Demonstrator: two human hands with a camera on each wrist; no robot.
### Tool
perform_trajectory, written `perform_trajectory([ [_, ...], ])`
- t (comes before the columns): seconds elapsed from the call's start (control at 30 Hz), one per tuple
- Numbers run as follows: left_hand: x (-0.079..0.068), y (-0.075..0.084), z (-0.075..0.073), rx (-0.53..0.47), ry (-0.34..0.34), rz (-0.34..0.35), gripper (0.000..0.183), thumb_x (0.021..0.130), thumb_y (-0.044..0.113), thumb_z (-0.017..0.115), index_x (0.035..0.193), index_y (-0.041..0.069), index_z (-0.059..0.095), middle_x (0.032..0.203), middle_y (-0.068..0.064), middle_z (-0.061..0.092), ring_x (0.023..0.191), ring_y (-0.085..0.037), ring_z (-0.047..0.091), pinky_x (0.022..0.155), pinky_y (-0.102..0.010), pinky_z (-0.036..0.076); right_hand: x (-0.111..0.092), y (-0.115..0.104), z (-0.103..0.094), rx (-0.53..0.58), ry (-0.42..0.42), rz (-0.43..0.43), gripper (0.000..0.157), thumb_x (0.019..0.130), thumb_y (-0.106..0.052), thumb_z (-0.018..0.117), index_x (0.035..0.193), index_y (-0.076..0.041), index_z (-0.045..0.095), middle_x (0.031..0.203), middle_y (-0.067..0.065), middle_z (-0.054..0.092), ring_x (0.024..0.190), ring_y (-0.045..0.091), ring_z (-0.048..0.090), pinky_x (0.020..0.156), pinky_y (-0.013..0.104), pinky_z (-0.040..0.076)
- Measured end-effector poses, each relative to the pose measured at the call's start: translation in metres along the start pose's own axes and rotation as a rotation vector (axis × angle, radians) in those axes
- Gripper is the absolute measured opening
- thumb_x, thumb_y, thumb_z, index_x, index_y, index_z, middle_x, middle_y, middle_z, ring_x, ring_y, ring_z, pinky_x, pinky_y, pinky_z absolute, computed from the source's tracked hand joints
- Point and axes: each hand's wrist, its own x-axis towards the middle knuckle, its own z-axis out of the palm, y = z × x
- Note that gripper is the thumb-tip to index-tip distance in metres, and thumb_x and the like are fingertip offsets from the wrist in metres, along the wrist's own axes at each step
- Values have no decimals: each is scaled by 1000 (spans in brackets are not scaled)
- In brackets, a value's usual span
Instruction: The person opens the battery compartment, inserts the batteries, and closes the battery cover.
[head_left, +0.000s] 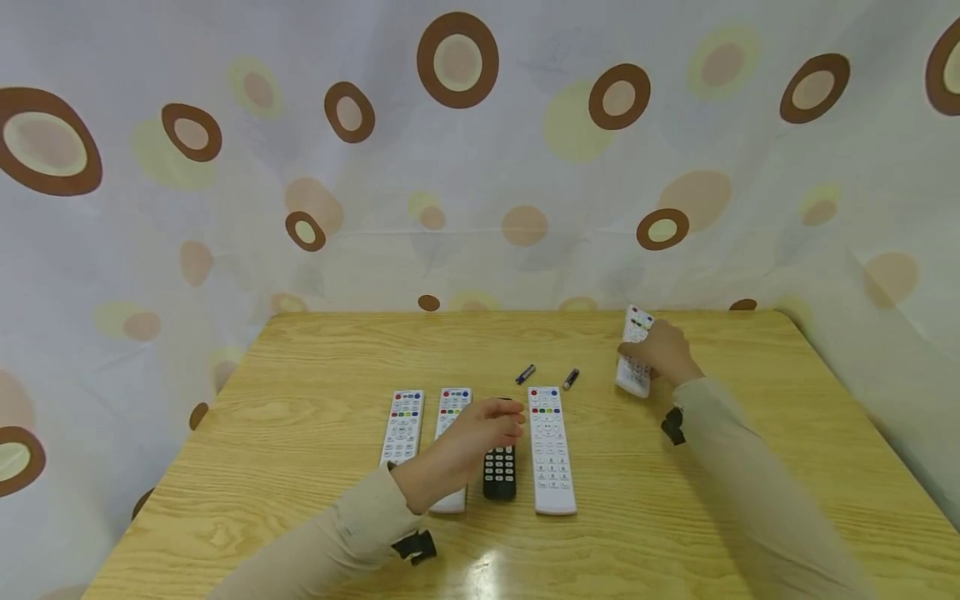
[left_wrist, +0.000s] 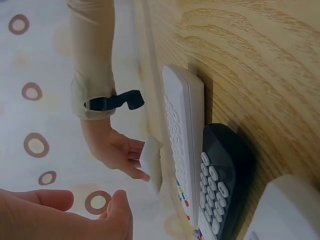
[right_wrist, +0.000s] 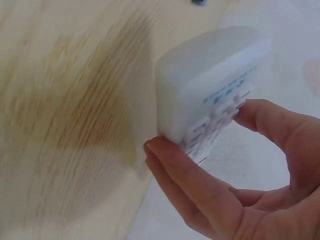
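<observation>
At the table's back right, my right hand point(head_left: 666, 350) grips a small white remote control point(head_left: 634, 354) by its sides. In the right wrist view the thumb and fingers of that hand point(right_wrist: 225, 195) hold the remote's edges point(right_wrist: 200, 75), with its end tilted off the wood. Over the black remote point(head_left: 499, 475) my left hand point(head_left: 476, 437) hovers, fingers loosely bent and holding nothing. It hides the upper part of the black remote and part of the white remote point(head_left: 450, 502) beside it.
Another white remote point(head_left: 401, 429) lies leftmost in the row, and a longer white remote point(head_left: 551, 454) lies right of the black one. Behind the row are two small batteries, one point(head_left: 526, 374) left of the other point(head_left: 572, 379). A patterned cloth point(head_left: 480, 167) hangs behind the wooden table point(head_left: 337, 358).
</observation>
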Motion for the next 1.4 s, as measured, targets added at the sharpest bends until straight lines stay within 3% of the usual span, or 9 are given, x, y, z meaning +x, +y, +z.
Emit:
perform_trajectory([
  [0.27, -2, 1, -3, 13, -7, 5, 40, 98, 2, 49, 135, -12, 43, 130, -26, 49, 118, -40, 49, 104, -47, 41, -19, 1, -5, 348, -128, 24, 68, 93, -32, 62, 126, 25, 43, 105, 30, 63, 72, 20, 70, 77, 39, 58],
  [0.43, -1, 0, -7, 20, -15, 22, 42, 96, 3, 52, 136, -11, 43, 129, -25, 50, 118, -38, 51, 105, -46, 41, -34, -6, -2, 675, -262, 37, 75, 95, -32, 60, 139, 19, 29, 103, 11, 62, 83, 12, 66, 86, 33, 55],
  [0.6, 1, 3, -10, 24, -31, 26, 46, 94, 2, 55, 137, -8, 43, 130, -24, 49, 118, -36, 50, 106, -48, 39, -46, -11, 1, 936, -368, 58, 64, 96, -28, 60, 140, 10, 32, 93, 0, 64, 87, 11, 64, 82, 25, 55],
  [0.77, 3, 5, -11, 34, -37, 51, 43, 95, 3, 56, 136, -5, 46, 130, -23, 50, 117, -33, 51, 106, -48, 39, -59, -15, 6, 1163, -524, -17, 44, 101, -22, 50, 135, 0, 33, 104, 3, 60, 95, 14, 59, 82, 27, 53],
  [0.97, 5, 11, -10, 63, -47, 85, 42, 94, 7, 61, 134, -1, 50, 127, -13, 55, 113, -22, 54, 103, -38, 43, -74, -23, 19, 1284, -677, -180, 64, 105, -16, 36, 150, 5, -5, 118, 4, 59, 108, 16, 57, 91, 31, 49],
  [1.03, 7, 13, -8, 83, -46, 106, 42, 93, 8, 63, 133, 1, 52, 124, -10, 57, 111, -21, 55, 100, -35, 47, -79, -25, 23, 1299, -697, -221, 65, 105, -15, 35, 149, 6, -8, 121, 5, 60, 111, 18, 57, 93, 33, 49],
  [1.17, 10, 19, -5, 189, -52, 184, 46, 90, 10, 68, 133, 6, 54, 123, -7, 58, 111, -23, 56, 94, -32, 50, -85, -28, 30, 1339, -728, -286, 44, 105, -13, 32, 146, 1, 24, 123, 6, 61, 114, 18, 56, 95, 35, 48],
  [1.27, 13, 23, -2, 317, -63, 276, 50, 87, 13, 72, 134, 8, 53, 126, -8, 56, 113, -25, 55, 94, -35, 49, -88, -28, 36, 1344, -749, -350, 32, 106, -13, 30, 129, -7, 51, 122, 7, 61, 114, 18, 56, 96, 34, 48],
  [1.4, 18, 26, 0, 515, -91, 464, 55, 85, 12, 75, 134, 5, 51, 126, -11, 53, 114, -25, 52, 97, -36, 47, -90, -26, 44, 1316, -737, -411, 33, 105, -15, 32, 122, -12, 61, 120, 6, 63, 114, 18, 57, 96, 33, 48],
])
